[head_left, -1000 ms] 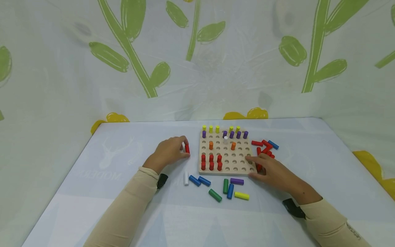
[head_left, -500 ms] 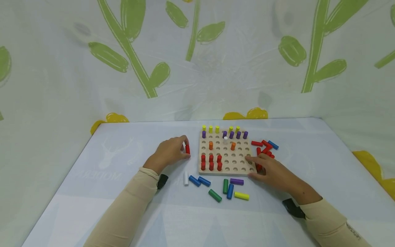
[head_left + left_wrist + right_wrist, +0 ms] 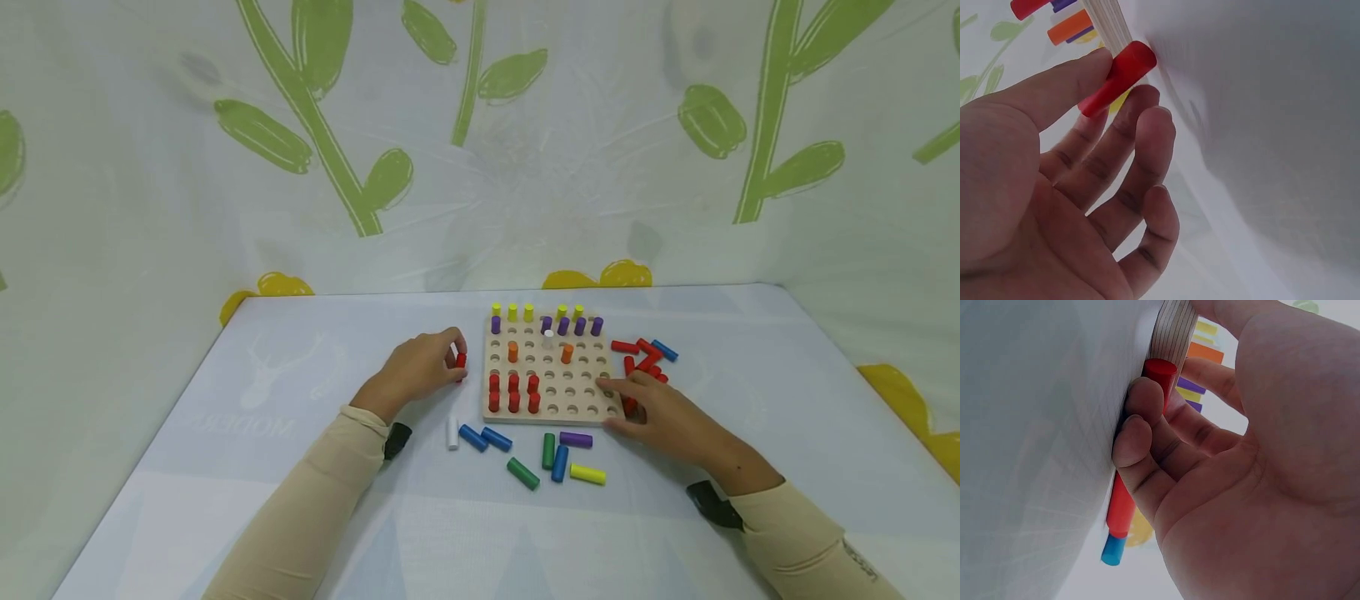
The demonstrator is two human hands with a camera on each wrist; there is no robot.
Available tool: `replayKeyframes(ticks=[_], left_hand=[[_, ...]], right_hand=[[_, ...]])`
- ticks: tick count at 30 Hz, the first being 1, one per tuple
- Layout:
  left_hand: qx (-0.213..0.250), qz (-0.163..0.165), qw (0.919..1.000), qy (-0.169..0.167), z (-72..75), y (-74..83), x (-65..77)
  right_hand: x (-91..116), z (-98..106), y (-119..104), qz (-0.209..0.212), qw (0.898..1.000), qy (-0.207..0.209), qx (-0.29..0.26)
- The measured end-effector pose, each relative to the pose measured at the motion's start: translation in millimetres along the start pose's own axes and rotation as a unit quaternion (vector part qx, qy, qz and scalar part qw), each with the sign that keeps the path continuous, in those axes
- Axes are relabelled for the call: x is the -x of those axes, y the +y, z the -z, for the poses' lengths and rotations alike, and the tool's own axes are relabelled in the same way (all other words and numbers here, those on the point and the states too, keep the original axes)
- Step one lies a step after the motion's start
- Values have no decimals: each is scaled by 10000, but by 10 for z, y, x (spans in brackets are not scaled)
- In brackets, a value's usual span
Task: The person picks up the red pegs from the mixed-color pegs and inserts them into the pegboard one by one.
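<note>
My left hand (image 3: 416, 367) pinches a red peg (image 3: 1125, 72) between thumb and fingers, just left of the wooden pegboard (image 3: 555, 421). The left wrist view shows the peg slanting across the fingertips, with the other fingers loosely bent. My right hand (image 3: 663, 421) holds the board's front right corner, thumb at the front edge and index finger over the top. Beneath its other fingers lies a red peg (image 3: 1160, 372), partly hidden. Several red pegs (image 3: 513, 393) stand in two rows at the board's front left. Yellow, purple, orange and white pegs stand farther back.
In front of the board lie a white peg (image 3: 452, 433), several blue pegs, green pegs (image 3: 522, 473), a purple peg (image 3: 576, 439) and a yellow peg (image 3: 587, 474). A pile of red pegs (image 3: 648, 360) with one blue peg (image 3: 664, 350) lies to its right.
My left hand has shifted slightly right toward the board with the red peg, and its fingers now cover more of it. The right hand and the board stay in place.
</note>
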State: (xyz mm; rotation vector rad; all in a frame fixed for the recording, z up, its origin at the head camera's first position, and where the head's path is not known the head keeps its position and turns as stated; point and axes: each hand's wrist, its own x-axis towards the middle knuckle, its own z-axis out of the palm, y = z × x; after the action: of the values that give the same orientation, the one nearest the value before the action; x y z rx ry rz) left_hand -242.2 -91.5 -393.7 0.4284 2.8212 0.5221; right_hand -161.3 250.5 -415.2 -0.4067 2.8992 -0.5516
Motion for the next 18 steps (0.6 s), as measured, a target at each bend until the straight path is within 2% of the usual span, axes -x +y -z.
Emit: replayKeyframes(ticks=[10, 18], left_hand=[[59, -125, 9999, 10, -19, 80, 22], [0, -389, 9992, 68, -56, 152, 36]], right_hand=[[4, 10, -3, -74, 10000, -47, -39], [4, 10, -1, -56, 9999, -42, -88]])
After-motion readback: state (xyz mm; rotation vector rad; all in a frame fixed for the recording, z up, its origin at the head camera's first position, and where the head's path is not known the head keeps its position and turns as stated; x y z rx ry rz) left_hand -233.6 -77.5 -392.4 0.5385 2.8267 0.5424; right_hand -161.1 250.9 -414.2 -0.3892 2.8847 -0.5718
